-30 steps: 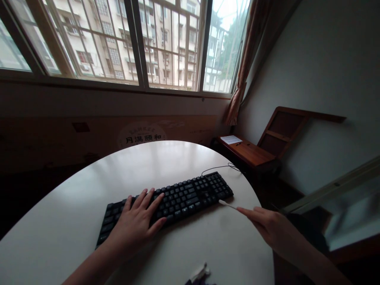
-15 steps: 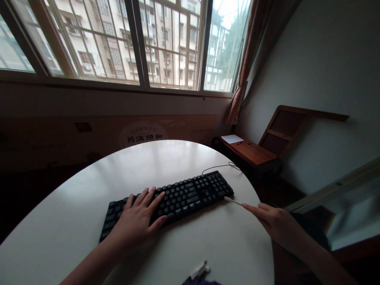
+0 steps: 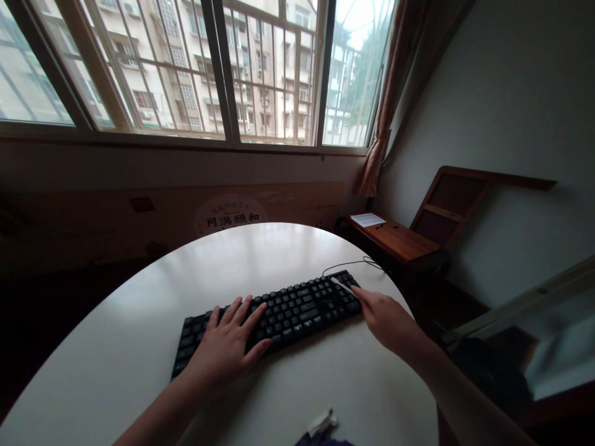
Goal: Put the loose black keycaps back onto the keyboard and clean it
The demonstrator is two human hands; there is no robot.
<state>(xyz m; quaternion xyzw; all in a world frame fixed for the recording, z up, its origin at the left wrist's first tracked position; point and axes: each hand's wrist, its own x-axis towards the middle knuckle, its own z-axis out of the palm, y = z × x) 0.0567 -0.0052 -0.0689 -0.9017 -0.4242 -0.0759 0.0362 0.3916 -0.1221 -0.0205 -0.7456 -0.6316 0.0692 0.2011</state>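
1. As the left hand (image 3: pixel 227 348) spreads across a long black keyboard (image 3: pixel 297 308) on a white desk (image 3: pixel 139 303), the right hand (image 3: pixel 387 319) pinches a thin white swab (image 3: pixel 341 285) at the keypad.
2. Working there likely demands lightness.

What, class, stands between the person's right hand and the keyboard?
Nothing visible does. The right hand reaches in at the keyboard's right end, its white stick over the keys there; whether the tip touches is unclear. The left hand lies further left, out of the way.
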